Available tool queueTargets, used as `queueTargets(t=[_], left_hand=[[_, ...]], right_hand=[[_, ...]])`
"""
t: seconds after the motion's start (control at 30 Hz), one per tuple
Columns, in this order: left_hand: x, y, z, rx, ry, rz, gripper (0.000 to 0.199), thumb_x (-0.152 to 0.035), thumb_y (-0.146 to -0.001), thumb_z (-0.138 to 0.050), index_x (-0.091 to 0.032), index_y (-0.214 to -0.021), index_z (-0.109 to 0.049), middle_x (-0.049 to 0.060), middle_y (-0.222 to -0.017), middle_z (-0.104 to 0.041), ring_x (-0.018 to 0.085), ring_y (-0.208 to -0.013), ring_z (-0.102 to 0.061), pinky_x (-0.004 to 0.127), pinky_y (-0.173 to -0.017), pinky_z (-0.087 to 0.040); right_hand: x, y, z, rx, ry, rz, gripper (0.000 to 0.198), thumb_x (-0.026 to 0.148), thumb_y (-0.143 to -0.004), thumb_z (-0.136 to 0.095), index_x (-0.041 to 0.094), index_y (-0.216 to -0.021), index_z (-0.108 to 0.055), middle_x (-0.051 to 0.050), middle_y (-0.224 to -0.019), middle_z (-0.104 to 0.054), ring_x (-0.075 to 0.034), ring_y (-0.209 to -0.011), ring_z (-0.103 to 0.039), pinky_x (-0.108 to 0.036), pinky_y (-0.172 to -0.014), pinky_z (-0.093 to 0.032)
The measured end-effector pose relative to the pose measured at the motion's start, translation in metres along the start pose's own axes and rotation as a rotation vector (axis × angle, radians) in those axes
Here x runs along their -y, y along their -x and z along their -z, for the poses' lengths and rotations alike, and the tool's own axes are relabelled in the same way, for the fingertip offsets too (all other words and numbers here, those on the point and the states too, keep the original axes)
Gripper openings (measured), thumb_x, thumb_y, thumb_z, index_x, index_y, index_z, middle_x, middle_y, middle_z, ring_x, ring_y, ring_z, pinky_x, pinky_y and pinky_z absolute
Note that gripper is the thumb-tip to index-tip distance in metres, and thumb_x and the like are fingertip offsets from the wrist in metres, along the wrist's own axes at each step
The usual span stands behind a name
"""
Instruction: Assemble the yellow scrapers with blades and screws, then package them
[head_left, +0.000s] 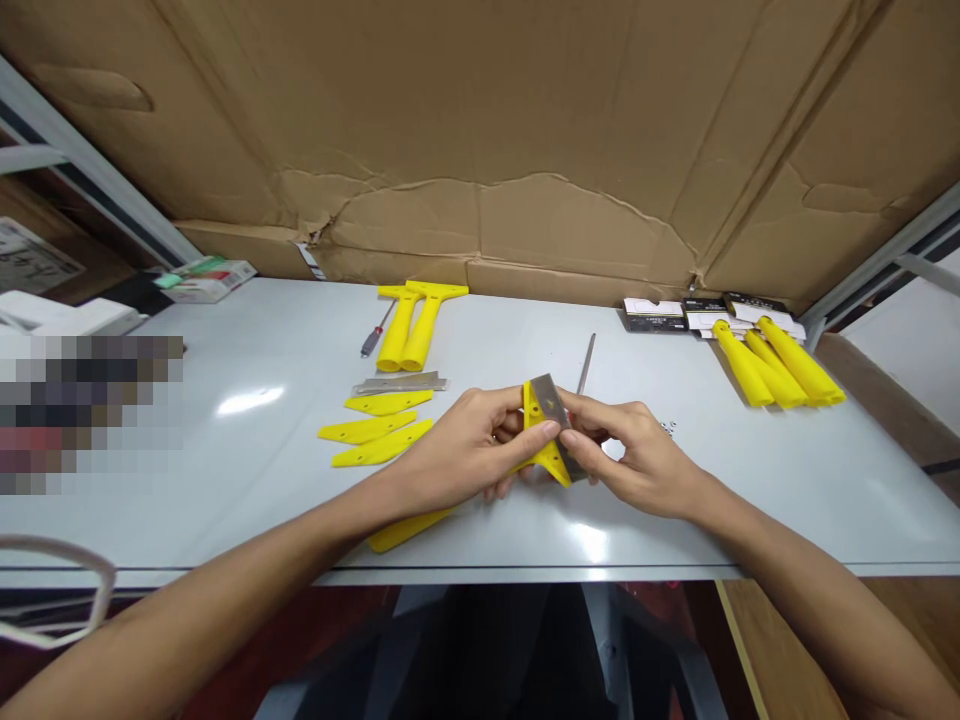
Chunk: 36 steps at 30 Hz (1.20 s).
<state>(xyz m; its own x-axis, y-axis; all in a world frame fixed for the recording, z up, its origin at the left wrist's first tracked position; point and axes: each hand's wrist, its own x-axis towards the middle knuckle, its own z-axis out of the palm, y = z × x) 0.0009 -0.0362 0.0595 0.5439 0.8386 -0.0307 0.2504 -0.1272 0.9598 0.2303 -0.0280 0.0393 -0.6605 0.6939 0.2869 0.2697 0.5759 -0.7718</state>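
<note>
Both my hands meet over the front middle of the table. My left hand [480, 440] is closed on a yellow plastic scraper [553, 462], its handle running back under the palm. A flat grey metal blade [553, 402] lies across the scraper's wide head, slightly skewed to it. My right hand [626, 450] pinches the blade between thumb and fingers, and my left thumb also presses on it. Behind the right hand a thin metal shaft [587, 362] sticks out; its lower end is hidden, so I cannot tell whether the hand touches it.
Left of my hands are loose yellow head plates [382, 444], grey blades [401, 383], two yellow scraper handles [421, 325] and a screwdriver [373, 335]. Small metal fasteners [668, 428] lie to the right. Carded yellow scrapers [799, 360] lie at back right, before a cardboard wall [555, 220].
</note>
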Motion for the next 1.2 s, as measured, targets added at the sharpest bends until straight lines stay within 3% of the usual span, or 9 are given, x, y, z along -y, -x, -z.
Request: queueTargets(t=[0.1,0.2,0.43,0.6,0.8,1.03,1.2], left_hand=[[-0.003,0.001,0.001,-0.076,0.043,0.013,0.03,-0.046,-0.098,-0.066,-0.016,-0.097,-0.065,-0.006,-0.061,-0.061,0.008,-0.045,-0.056,0.016,-0.046,-0.047],[-0.004,0.001,0.002,-0.119,0.07,0.022,0.028,-0.043,-0.096,-0.07,-0.016,-0.092,-0.064,-0.006,-0.062,-0.062,0.007,-0.045,-0.057,0.016,-0.045,-0.046],[-0.002,0.001,-0.002,-0.114,0.096,0.027,0.034,-0.049,-0.097,-0.068,-0.017,-0.09,-0.059,-0.006,-0.061,-0.06,0.008,-0.044,-0.055,0.017,-0.044,-0.046],[-0.002,0.005,-0.001,-0.12,-0.016,0.029,0.04,-0.055,-0.098,-0.063,-0.017,-0.09,-0.059,-0.005,-0.061,-0.06,0.008,-0.045,-0.057,0.018,-0.044,-0.047],[-0.007,0.0,0.001,-0.118,-0.093,0.021,0.041,-0.056,-0.099,-0.062,-0.017,-0.089,-0.056,-0.004,-0.062,-0.061,0.007,-0.043,-0.054,0.017,-0.043,-0.045],[-0.026,-0.031,0.006,-0.086,-0.097,-0.063,0.031,-0.046,-0.096,-0.069,-0.018,-0.091,-0.058,-0.005,-0.06,-0.061,0.008,-0.044,-0.055,0.018,-0.043,-0.044],[-0.04,-0.043,0.005,-0.114,-0.224,-0.118,0.019,-0.036,-0.097,-0.067,-0.018,-0.094,-0.06,-0.001,-0.075,-0.069,0.009,-0.057,-0.063,0.019,-0.053,-0.049]], right_hand=[[0.002,0.0,0.001,-0.005,-0.118,-0.038,0.055,0.03,-0.102,-0.061,0.013,-0.154,-0.054,0.002,-0.074,-0.068,-0.004,-0.062,-0.064,-0.016,-0.061,-0.053],[0.004,0.0,0.002,0.008,-0.195,-0.098,0.043,0.028,-0.101,-0.063,0.014,-0.141,-0.065,0.001,-0.076,-0.072,-0.004,-0.063,-0.067,-0.014,-0.059,-0.055],[0.012,-0.002,0.002,-0.022,-0.209,-0.082,0.026,0.029,-0.101,-0.061,0.009,-0.115,-0.07,0.001,-0.072,-0.07,-0.003,-0.059,-0.066,-0.012,-0.058,-0.053],[0.011,-0.004,-0.001,-0.026,-0.207,-0.148,0.014,0.024,-0.095,-0.064,0.011,-0.091,-0.066,0.002,-0.064,-0.067,-0.003,-0.053,-0.061,-0.012,-0.053,-0.046],[0.006,-0.005,-0.001,-0.006,-0.311,-0.194,0.027,0.035,-0.096,-0.066,0.011,-0.083,-0.063,-0.001,-0.069,-0.07,-0.005,-0.056,-0.065,-0.014,-0.053,-0.048],[-0.005,-0.004,0.01,-0.199,-0.246,-0.17,0.04,0.048,-0.1,-0.063,0.013,-0.082,-0.055,0.001,-0.063,-0.063,-0.004,-0.051,-0.058,-0.015,-0.05,-0.044],[-0.009,-0.006,0.012,-0.286,-0.162,-0.117,0.041,0.048,-0.101,-0.062,0.012,-0.082,-0.057,0.0,-0.066,-0.064,-0.004,-0.054,-0.058,-0.016,-0.053,-0.045]])
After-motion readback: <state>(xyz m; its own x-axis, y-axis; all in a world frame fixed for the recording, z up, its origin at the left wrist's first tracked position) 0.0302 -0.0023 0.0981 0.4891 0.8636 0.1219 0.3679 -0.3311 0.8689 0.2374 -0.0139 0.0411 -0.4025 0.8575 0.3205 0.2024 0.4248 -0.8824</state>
